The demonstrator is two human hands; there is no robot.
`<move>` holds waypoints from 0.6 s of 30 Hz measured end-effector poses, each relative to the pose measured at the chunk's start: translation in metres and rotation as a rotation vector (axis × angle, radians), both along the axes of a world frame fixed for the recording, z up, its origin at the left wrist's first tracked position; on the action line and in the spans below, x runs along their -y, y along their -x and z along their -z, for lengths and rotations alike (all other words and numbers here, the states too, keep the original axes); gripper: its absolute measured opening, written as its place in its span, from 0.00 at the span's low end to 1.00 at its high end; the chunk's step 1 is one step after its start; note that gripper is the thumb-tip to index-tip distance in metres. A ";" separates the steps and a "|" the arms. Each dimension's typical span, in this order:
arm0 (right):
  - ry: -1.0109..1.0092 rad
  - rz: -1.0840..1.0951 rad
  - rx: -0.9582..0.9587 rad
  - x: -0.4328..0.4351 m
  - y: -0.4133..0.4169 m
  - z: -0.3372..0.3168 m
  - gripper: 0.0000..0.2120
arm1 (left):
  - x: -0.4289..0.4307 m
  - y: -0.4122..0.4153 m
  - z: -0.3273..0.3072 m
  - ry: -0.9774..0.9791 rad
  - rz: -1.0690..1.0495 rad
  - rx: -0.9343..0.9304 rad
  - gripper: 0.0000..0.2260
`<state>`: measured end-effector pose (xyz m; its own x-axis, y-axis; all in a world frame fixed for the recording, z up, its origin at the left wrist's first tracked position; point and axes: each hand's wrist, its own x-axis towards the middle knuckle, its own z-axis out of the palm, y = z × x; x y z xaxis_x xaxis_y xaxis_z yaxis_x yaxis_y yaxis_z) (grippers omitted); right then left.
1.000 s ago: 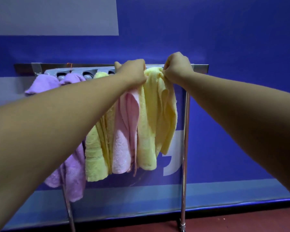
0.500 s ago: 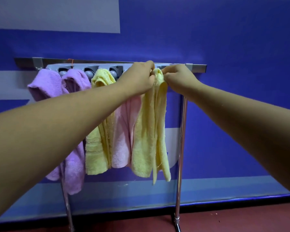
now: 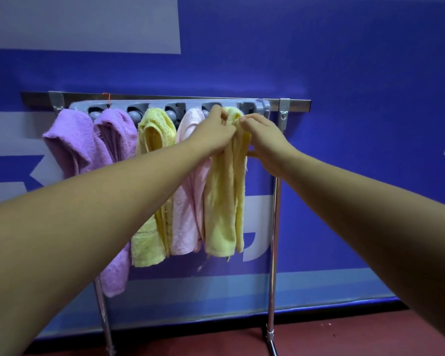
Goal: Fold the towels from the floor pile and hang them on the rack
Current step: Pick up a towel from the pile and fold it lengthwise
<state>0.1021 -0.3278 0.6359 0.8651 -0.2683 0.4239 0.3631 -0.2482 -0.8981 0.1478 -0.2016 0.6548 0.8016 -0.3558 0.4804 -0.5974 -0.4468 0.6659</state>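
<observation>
A metal rack (image 3: 293,102) with a grey holder strip stands against the blue wall. Hung from it, left to right, are two purple towels (image 3: 72,140), a yellow towel (image 3: 152,129), a pink towel (image 3: 188,214) and a second yellow towel (image 3: 224,201) at the right end. My left hand (image 3: 213,132) pinches the top of that right yellow towel from the left side. My right hand (image 3: 265,142) holds the same towel's top from the right, fingers curled on the cloth. The floor pile is out of view.
The rack's chrome legs (image 3: 274,227) reach down to a dark red floor (image 3: 319,337). A blue wall (image 3: 357,124) with white shapes rises right behind the rack.
The right yellow towel went from spread wide to a narrow bunched strip. Both hands moved closer together at its top by the holder. The camera view drew back, showing more of the rack.
</observation>
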 end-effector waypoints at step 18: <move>0.270 0.244 -0.264 -0.027 0.093 0.087 0.13 | -0.084 0.068 0.116 -0.150 -0.024 -0.119 0.05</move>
